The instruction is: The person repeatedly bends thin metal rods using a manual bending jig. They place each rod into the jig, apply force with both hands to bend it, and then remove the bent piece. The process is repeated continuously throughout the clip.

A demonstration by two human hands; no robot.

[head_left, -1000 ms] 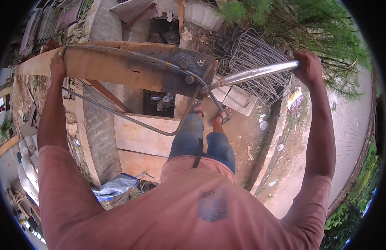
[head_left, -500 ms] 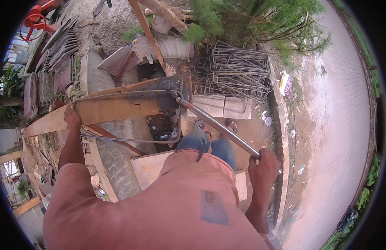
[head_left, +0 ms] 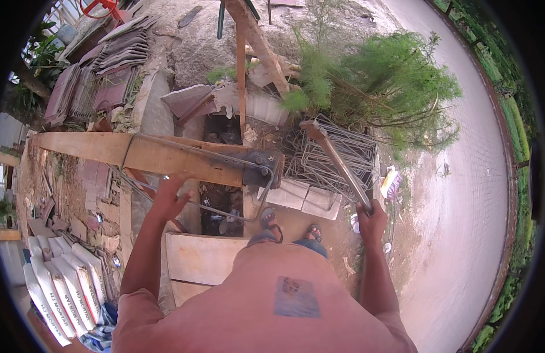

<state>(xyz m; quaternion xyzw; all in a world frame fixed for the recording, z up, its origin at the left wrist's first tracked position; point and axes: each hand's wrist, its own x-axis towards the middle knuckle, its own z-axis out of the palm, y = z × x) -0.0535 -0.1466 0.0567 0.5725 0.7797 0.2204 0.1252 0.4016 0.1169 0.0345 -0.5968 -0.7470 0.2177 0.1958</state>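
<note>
My right hand (head_left: 372, 221) is closed round the lower end of a long steel bending bar (head_left: 343, 165). The bar's hooked head is raised over a pile of wire stirrups, apart from the wooden beam (head_left: 190, 157). A bent steel rod (head_left: 225, 214) lies along the beam, turns at the dark metal plate (head_left: 262, 170) with bolts at its right end, and runs back below it. My left hand (head_left: 173, 197) is open just below the beam, with its fingers apart near the rod's lower run; whether it touches the rod I cannot tell.
Finished wire stirrups (head_left: 337, 156) are heaped beyond the beam, beside a feathery green bush (head_left: 390, 82). Stacked roof tiles (head_left: 116, 65) lie at the far left, white bags (head_left: 63, 282) at the near left. A trench (head_left: 219, 206) opens under the beam; a pale road (head_left: 461, 206) runs along the right.
The bending bar has come off the plate and swung away to the far right in my right hand. My left hand has let go of the beam and moved right.
</note>
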